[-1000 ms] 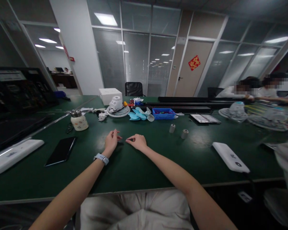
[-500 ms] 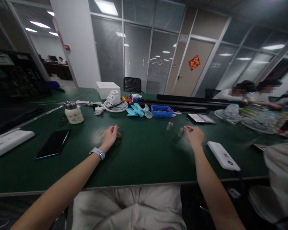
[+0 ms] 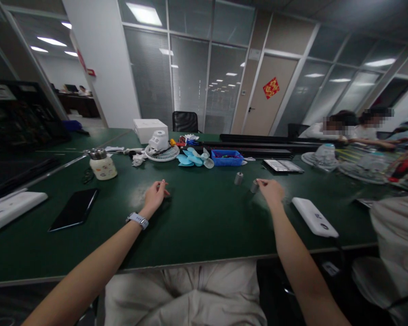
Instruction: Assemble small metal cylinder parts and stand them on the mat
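Note:
My right hand has its thumb and fingertips pinched together at the upper edge of a small grey metal cylinder, which stands upright on the green table. A second small metal cylinder stands a little to the left and farther back, apart from the first. My left hand rests on the table with loosely bent fingers partly apart, and I see nothing in it. Beyond it lie light blue fan blades and a white fan housing with its grille.
A blue tray with small parts stands mid-table. To the left are a black phone and a cream jar. On the right lie a white power bank and a flat silver-topped device. People sit along the right side.
The view has shifted slightly. My right hand stays at the same metal cylinder, its fingertips now a little closer over its top. My left hand has barely moved.

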### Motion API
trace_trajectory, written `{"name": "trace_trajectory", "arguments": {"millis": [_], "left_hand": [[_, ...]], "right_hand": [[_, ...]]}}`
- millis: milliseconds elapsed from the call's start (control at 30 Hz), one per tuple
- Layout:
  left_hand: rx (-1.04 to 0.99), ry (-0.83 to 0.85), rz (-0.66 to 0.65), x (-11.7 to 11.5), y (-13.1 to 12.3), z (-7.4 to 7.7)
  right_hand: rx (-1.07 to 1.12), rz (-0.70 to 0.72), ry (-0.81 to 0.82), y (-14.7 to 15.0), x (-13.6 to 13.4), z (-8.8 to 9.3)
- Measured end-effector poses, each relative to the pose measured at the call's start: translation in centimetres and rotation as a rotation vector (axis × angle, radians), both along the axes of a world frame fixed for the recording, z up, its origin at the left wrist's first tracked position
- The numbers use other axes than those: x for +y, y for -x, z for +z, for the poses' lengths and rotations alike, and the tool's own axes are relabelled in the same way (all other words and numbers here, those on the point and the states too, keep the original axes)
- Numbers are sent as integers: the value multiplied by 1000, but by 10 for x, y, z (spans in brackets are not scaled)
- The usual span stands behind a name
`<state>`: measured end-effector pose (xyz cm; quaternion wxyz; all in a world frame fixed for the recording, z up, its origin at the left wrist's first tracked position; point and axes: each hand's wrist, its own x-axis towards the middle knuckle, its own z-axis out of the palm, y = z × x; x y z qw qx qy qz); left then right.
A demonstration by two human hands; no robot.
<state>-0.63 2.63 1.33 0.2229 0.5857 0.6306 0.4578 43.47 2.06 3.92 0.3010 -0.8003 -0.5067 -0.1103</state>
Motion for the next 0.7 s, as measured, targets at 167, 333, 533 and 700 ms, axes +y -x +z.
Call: {"name": "trace_trajectory", "arguments": {"millis": [167,333,533,700], "left_hand": [[27,6,-7,1,0,-2],[50,6,-4,-1,0,0],[110,17,-24,-1,-5,-1],[129,17,-115,-3,-16,-3]], "right_hand": [[-246,119,-226,25,14,3],[-348,259,-60,51,46,-11],[-285,253,-109,58,56,-21],[-191,463,-144,110,40,-13]]}}
